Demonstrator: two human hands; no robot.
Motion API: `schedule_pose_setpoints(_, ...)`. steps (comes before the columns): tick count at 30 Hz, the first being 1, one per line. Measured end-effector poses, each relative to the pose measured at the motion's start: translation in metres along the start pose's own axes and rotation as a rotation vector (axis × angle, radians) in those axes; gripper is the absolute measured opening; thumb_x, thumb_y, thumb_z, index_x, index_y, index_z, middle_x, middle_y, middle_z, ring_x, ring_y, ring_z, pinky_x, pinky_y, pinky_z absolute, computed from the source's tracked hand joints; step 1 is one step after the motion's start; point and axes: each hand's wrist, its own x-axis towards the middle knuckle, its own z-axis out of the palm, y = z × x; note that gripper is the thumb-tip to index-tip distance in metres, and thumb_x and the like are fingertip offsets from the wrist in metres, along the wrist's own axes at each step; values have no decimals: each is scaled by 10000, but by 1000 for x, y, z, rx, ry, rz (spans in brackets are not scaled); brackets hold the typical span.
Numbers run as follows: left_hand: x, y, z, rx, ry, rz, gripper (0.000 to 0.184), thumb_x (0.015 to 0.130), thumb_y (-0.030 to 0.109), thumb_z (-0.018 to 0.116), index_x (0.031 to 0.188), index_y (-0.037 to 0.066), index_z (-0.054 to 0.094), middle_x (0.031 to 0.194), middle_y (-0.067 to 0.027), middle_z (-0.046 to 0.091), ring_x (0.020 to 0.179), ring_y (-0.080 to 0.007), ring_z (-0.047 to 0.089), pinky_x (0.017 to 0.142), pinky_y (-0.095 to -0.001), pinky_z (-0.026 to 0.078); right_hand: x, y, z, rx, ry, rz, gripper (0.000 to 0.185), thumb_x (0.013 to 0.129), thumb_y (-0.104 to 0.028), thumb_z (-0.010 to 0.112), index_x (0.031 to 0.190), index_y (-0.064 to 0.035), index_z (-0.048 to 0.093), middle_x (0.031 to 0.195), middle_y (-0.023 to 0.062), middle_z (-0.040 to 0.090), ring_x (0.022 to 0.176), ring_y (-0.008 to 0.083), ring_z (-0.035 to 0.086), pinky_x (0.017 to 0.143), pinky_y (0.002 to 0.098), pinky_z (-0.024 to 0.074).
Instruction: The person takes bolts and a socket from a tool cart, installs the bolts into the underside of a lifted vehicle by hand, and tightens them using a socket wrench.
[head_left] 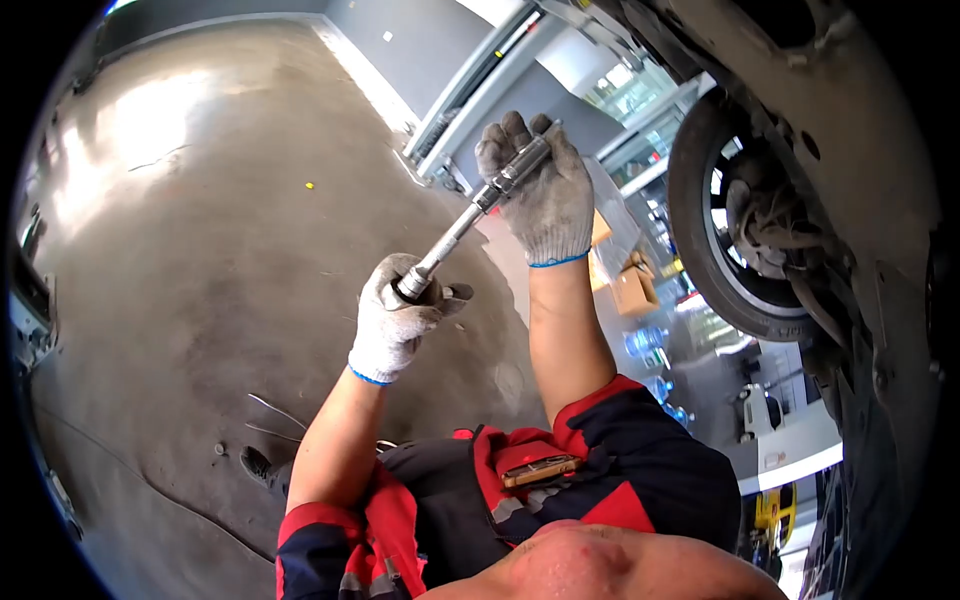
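A long silver metal tool (455, 235), like a socket extension bar, slants up to the right between my two gloved hands. My left hand (395, 315), in a white knit glove with a blue cuff edge, is wrapped round its lower end, which shows a dark round opening. Higher up, my right hand (550, 195) wears a soiled grey glove. Its palm faces me, and its fingers curl round the thicker, jointed upper end of the tool.
A car wheel (745, 215) and vehicle underside (860, 130) loom at the right. Behind are cardboard boxes (634, 290) and water bottles (645, 342). A cable (150, 485) crosses the floor at lower left, and a small yellow object (310, 185) lies further up.
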Motion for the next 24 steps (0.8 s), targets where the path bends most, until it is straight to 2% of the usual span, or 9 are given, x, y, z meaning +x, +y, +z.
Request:
schedule_pose_setpoints(2,4,-35,14,1,-12,-28,492,586,-99,686,1031,32,523,832,-86,536,759,-219,554,731,-487,589,-11,-25,-14,23,21,0,238,1010,-244,648,1123,-43,708,1185,183,681,1142,341,627,1044,493,521)
schedule_pose_setpoints(4,11,-61,21,-50,-31,-42,478,610,-83,699,1046,11,529,839,-83,555,785,-211,580,784,-469,600,-17,-47,-33,54,-55,23,234,1010,-238,646,1127,-43,706,1173,169,684,1122,331,629,1034,482,526)
schedule_pose_setpoints(5,14,-67,26,-87,-26,-70,471,621,-91,698,1054,-9,533,848,-81,568,801,-206,603,820,-460,604,-21,-47,-30,42,113,-110,229,995,-250,683,1126,-63,682,1027,138,687,950,315,648,841,433,561)
schedule_pose_setpoints(12,61,-79,34,112,-25,-123,415,701,-122,716,1066,-18,547,926,-84,605,861,-186,640,890,-427,618,-7,-80,-60,-96,134,-286,208,1002,-245,678,1143,-92,680,1041,93,688,932,259,650,813,389,565)
schedule_pose_setpoints(13,71,-82,31,123,-38,-135,412,707,-120,717,1068,-18,548,946,-89,610,892,-191,649,896,-426,619,-3,-82,-65,-145,106,-339,232,997,-255,679,1156,-87,658,1103,94,699,954,218,666,890,386,589)
schedule_pose_setpoints(16,106,-88,22,127,-108,-176,408,717,-119,719,1074,-19,549,990,-100,622,980,-210,670,910,-429,619,20,-86,-69,-271,138,-568,247,984,-266,697,1156,-95,651,1116,86,689,948,218,667,874,387,594)
schedule_pose_setpoints(19,152,-92,26,24,-191,-194,406,719,-136,703,1077,-26,544,1001,-103,625,1063,-235,679,919,-444,618,45,-100,-66,-349,219,-564,246,987,-248,689,1144,-67,635,1125,123,679,982,244,668,869,391,598)
schedule_pose_setpoints(23,210,-90,33,24,-280,-187,412,731,-159,682,1095,-41,530,1036,-110,627,1021,-235,696,909,-406,618,88,-125,-53,-361,294,-548,248,999,-246,675,1110,-32,618,1062,160,668,983,282,674,859,391,597)
schedule_pose_setpoints(24,219,-86,40,61,-260,-202,425,733,-151,668,1112,-38,511,1007,-108,611,1026,-254,697,906,-432,618,94,-130,-48,-356,323,-549,254,1000,-253,676,1104,-29,616,1049,164,667,974,285,677,854,389,597)
